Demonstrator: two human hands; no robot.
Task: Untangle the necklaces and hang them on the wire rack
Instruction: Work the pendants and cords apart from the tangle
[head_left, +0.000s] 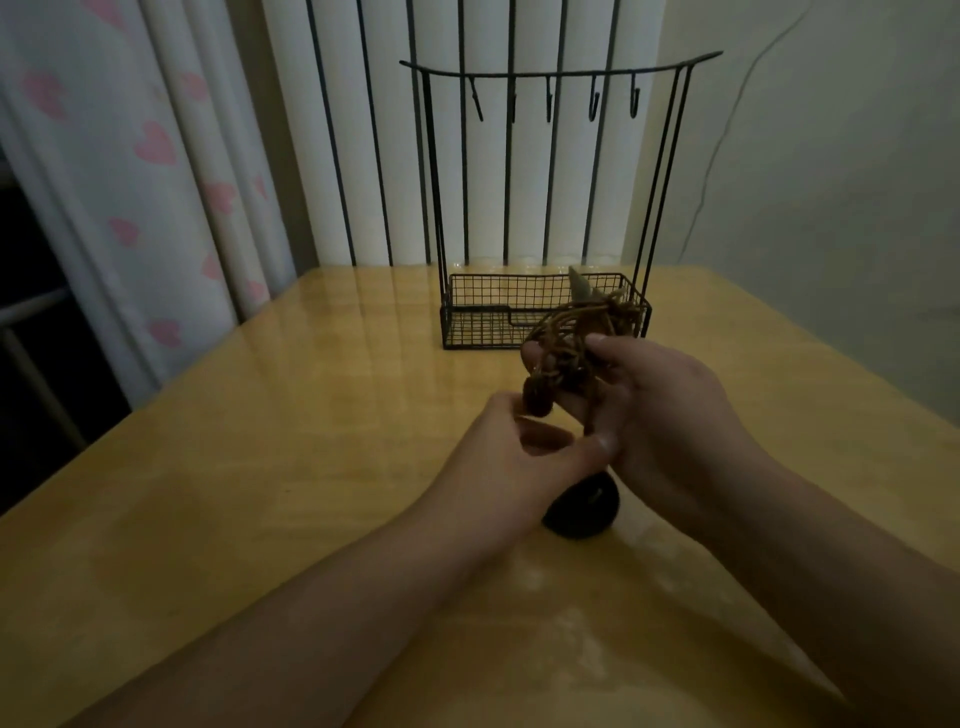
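The left hand (524, 447) covered the upper part of a dark rounded object (582, 506) lying beneath it. In the right hand (660, 410), the tangled necklaces (571, 338) were too dim to separate or count.

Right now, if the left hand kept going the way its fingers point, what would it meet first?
The left hand points up and right toward the dark pendant of the tangle held by the right hand; likely that, though depth is unclear.

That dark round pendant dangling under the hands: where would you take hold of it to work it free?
Probably pinch the dark pendant from below, at its rounded body. It hangs clear beneath both hands, while its cord runs up into the tangle of cords that the right hand grips. The left hand is nearest.
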